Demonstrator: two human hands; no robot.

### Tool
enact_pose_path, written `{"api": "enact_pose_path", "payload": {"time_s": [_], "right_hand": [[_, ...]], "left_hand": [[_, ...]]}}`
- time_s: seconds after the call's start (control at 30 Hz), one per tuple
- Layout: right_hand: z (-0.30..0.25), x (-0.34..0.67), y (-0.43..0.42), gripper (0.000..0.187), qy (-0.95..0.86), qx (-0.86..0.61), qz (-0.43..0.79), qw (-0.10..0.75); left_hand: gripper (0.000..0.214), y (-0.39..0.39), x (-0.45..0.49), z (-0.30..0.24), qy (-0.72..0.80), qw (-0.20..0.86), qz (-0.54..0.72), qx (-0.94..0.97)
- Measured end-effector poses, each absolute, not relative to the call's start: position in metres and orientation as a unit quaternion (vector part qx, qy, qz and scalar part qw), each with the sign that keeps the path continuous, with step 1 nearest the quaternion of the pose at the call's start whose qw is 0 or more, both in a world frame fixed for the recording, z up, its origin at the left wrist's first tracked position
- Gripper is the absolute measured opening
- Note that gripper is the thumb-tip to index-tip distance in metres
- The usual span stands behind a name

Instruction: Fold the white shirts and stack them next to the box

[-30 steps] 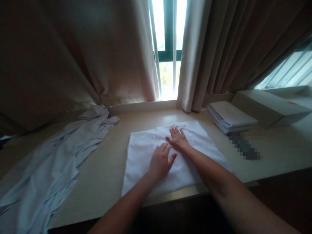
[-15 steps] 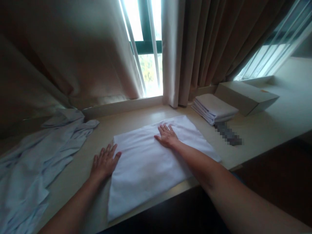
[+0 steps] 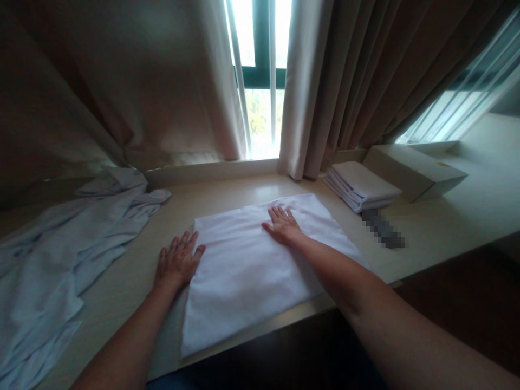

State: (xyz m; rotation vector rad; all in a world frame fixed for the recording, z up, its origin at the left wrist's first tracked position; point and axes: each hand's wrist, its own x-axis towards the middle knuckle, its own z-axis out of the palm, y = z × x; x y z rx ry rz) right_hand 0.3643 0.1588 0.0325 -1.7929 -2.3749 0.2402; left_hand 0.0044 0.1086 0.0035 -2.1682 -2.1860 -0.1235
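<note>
A white cloth [image 3: 244,287], folded into a flat rectangle, lies on the pale tabletop [image 3: 227,189] before me. My right hand [image 3: 282,223] rests palm down on its upper middle, fingers spread. At the cloth's left edge, my left hand [image 3: 179,259] lies flat with fingers apart, mostly on the table and with the thumb at the edge. Faint wrinkles run across the cloth near my right hand. Neither hand grips anything.
Crumpled white cloths [image 3: 69,254] lie in a heap at the left. Toward the back right sit a stack of folded white cloths [image 3: 361,184], a box [image 3: 418,168] and a pixelated dark object [image 3: 384,228]. Curtains [image 3: 312,97] hang behind the table. Its front edge runs close to me.
The view has shifted slightly, so the scene sits a little farther right. Both hands keep nearly the same places on and beside the cloth.
</note>
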Motion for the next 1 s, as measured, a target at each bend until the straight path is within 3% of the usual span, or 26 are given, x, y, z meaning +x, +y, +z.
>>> {"api": "enact_pose_path", "payload": {"time_s": [0.3,0.47,0.63,0.77,1.0], "right_hand": [[0.047,0.342,0.162,0.072,-0.804,-0.586,0.064,0.082],[0.054,0.238,0.156,0.067,-0.895,-0.418,0.062,0.143],[0.040,0.164,0.148,0.060,-0.932,-0.323,0.096,0.134],[0.035,0.204,0.163,0.066,-0.915,-0.375,0.088,0.121],[0.040,0.401,0.198,0.070,-0.850,-0.519,0.078,0.041]], "left_hand": [[0.069,0.103,0.013,0.013,-0.713,0.041,-0.043,-0.699],[0.069,0.101,0.014,0.013,-0.719,0.037,-0.039,-0.693],[0.063,0.098,0.010,0.011,-0.707,0.050,-0.031,-0.705],[0.069,0.099,0.012,0.013,-0.715,0.041,-0.039,-0.697],[0.071,0.101,0.013,0.012,-0.721,0.031,-0.037,-0.691]]}}
